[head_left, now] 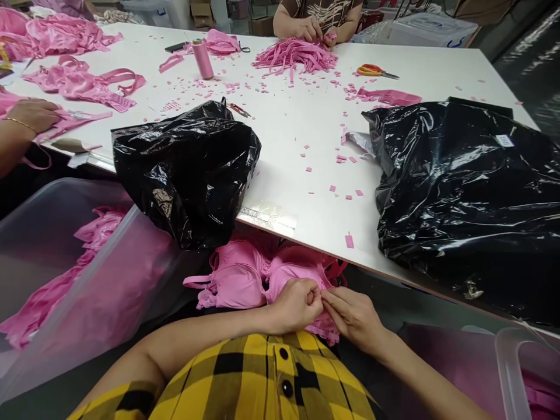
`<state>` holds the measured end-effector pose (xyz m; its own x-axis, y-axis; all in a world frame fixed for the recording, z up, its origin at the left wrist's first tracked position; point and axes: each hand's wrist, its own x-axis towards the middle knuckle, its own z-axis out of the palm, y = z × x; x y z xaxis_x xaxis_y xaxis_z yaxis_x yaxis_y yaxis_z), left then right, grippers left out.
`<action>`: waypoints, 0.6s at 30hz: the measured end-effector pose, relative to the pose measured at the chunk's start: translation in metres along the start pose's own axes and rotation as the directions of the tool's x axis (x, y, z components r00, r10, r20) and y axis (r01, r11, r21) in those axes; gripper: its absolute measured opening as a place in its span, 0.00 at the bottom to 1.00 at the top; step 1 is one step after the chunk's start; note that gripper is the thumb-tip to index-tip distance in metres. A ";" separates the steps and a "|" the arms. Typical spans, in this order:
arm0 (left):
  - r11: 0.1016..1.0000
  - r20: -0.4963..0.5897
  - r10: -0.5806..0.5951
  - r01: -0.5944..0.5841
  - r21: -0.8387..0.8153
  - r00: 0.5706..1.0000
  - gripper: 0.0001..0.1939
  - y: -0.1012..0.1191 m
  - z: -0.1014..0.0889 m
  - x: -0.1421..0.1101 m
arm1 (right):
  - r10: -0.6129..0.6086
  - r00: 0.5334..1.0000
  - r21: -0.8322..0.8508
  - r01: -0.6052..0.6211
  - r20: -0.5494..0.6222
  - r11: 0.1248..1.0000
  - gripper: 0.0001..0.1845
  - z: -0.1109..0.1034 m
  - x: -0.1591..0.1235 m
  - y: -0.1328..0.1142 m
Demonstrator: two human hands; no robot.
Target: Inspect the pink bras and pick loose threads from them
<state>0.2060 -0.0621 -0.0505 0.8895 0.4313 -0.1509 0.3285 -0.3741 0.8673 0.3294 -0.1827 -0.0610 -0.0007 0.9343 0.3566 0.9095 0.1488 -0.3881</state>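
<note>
A pink bra (245,274) lies in my lap, just below the edge of the white table (297,134). My left hand (297,303) is closed, its fingers pinching the lace edge of the right cup. My right hand (352,315) meets it from the right, fingertips pinched on the same pink edge. Both hands touch each other over the fabric. My yellow and black checked top shows below them.
Two black plastic bags (188,169) (472,198) lie on the table. Clear bins with pink garments stand at left (65,274) and right (520,367). Across the table a person's hands (310,29) work pink straps (293,55); another person's arm (26,122) is at left. Orange scissors (374,71), a pink thread spool (202,58), scattered scraps.
</note>
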 end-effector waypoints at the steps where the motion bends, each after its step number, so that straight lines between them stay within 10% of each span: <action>1: 1.000 -0.006 0.015 -0.015 0.015 1.000 0.09 -0.002 -0.001 0.000 | 0.033 0.999 0.024 -0.033 -0.001 0.999 0.12 0.003 0.001 0.000; 7: 0.996 0.032 0.048 -0.050 0.069 0.998 0.11 -0.013 -0.004 -0.001 | 0.134 0.983 0.305 -0.168 0.129 0.937 0.18 0.001 -0.004 0.005; 18: 0.980 -0.009 0.144 -0.141 0.143 0.990 0.10 -0.016 -0.007 0.002 | 0.244 0.969 0.298 -0.221 -0.042 0.929 0.09 0.010 0.001 0.009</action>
<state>0.2006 -0.0495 -0.0619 0.9245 0.3806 -0.0204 0.2419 -0.5447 0.8030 0.3330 -0.1774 -0.0723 0.2382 0.9281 0.2863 0.7210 0.0286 -0.6923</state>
